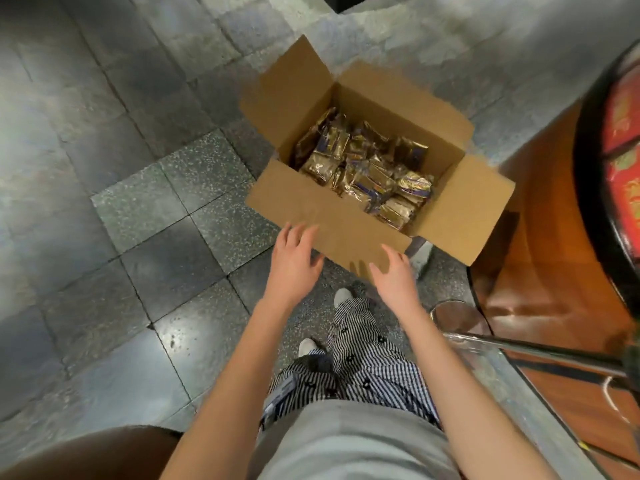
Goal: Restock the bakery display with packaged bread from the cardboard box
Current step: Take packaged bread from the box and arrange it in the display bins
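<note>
While both hands are hovering with fingers spread wide and holding nothing, the cardboard box (346, 216) is sitting open on the tiled floor (138, 202) at 12 o'clock from the person's feet, its four flaps folding outward. The left hand (294, 261) is hanging over the near flap at about 11 o'clock and the right hand (394, 278) at the flap's near edge at about 1 o'clock; whether either is touching the card cannot be told. Packaged bread (367, 168) is lying loosely piled in the bottom of the box, well below the rim. Judging from the glossy, crinkled gold-and-purple wrappers, each pack is probably going to handle as light, soft, somewhat slippery and easily crushed, so a broad, gentle grasp across its flat sides is looking safer than a pinch on the film. A curved wooden stand (540, 271), likely the display, is standing at 3 o'clock, just beside the box.
</note>
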